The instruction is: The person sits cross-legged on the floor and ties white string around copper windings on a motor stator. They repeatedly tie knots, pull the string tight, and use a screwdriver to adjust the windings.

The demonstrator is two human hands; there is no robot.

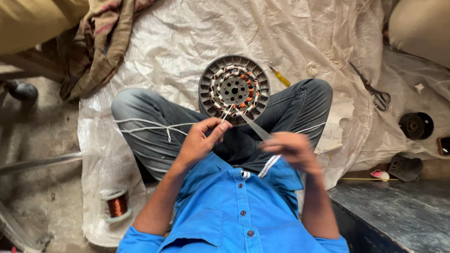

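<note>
A person sits cross-legged on a pale plastic sheet (pixel 154 51), with a round motor stator (pixel 234 89) propped between the knees at twelve o'clock from both hands. The left hand (pixel 201 140) has its grip pinched together on thin pale wire ends (pixel 226 114) that run up toward the stator's lower rim. The right hand (pixel 293 150), blurred, has its grip clamped on a thin flat strip (pixel 255 125), whose long axis slants from the hand toward ten o'clock, its tip touching the windings. The left hand is nearer the stator. A copper wire spool (pixel 117 206) lies at seven o'clock, scissors (pixel 372 89) at two o'clock, and a yellow screwdriver (pixel 280 76) just beside the stator.
</note>
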